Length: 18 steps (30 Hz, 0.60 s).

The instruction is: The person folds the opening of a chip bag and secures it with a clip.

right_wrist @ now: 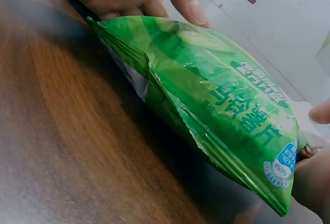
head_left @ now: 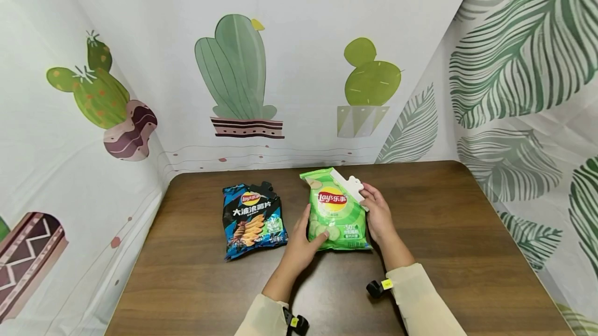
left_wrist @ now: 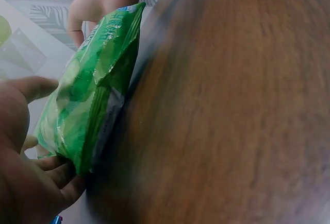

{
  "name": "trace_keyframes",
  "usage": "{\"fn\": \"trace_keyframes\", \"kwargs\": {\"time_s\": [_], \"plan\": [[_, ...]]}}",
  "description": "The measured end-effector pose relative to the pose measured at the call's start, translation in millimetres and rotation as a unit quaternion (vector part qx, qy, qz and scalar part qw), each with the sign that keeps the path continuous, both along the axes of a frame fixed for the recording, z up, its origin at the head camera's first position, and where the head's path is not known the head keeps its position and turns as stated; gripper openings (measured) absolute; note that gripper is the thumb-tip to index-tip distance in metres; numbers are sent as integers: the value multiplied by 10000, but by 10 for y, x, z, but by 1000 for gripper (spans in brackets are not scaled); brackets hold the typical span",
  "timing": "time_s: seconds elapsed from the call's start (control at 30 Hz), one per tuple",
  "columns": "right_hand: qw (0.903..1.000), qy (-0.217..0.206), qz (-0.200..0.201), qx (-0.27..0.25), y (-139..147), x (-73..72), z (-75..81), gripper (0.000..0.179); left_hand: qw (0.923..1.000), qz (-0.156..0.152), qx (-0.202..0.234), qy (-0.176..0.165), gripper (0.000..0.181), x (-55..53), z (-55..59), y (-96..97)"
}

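Observation:
A green Lay's chip bag (head_left: 334,224) is held just above the wooden table, tilted, with a white bag clip (head_left: 347,185) across its upper right corner. My left hand (head_left: 301,245) grips the bag's lower left side, thumb on the front and fingers reaching behind, as the left wrist view shows with the bag (left_wrist: 87,95). At the upper right, my right hand (head_left: 380,216) pinches the clip's lower end along the bag's edge. The right wrist view shows the bag's bottom seam (right_wrist: 206,147) and part of the clip (right_wrist: 304,121); most of the right fingers are hidden.
Left of the green bag lies a blue and black Lay's chip bag (head_left: 252,222) with a black clip (head_left: 263,189) on its top right corner. The brown wooden table (head_left: 187,289) ends at a white cloth (head_left: 303,92) printed with cacti and leaves.

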State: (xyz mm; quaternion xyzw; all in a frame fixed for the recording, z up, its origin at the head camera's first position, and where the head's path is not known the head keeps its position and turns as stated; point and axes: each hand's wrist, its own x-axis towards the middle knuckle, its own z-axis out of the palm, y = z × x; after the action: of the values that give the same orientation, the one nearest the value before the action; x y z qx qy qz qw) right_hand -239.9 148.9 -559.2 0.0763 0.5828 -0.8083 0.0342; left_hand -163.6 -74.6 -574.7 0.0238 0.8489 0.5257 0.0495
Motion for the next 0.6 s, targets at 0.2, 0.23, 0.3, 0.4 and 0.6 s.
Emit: {"fn": "trace_keyframes", "kwargs": {"time_s": [0.2,0.23,0.3,0.4,0.6], "plan": [[10000,-44,22,-47,23,-13,-2,55,9995,-280,39,112,96,-9,-47,15],[10000,-58,30,-63,29,-16,-7,55,9995,-300,29,126,97,-9,-56,15],[9999,-90,85,17,46,-23,-21,55,9994,-309,-1,135,96,-10,-69,15],[9993,-233,131,265,73,-32,-50,54,9993,-337,-104,82,94,-7,-84,12],[9962,-314,418,694,118,-36,-128,59,9990,-388,-166,167,86,7,-123,5]]}}
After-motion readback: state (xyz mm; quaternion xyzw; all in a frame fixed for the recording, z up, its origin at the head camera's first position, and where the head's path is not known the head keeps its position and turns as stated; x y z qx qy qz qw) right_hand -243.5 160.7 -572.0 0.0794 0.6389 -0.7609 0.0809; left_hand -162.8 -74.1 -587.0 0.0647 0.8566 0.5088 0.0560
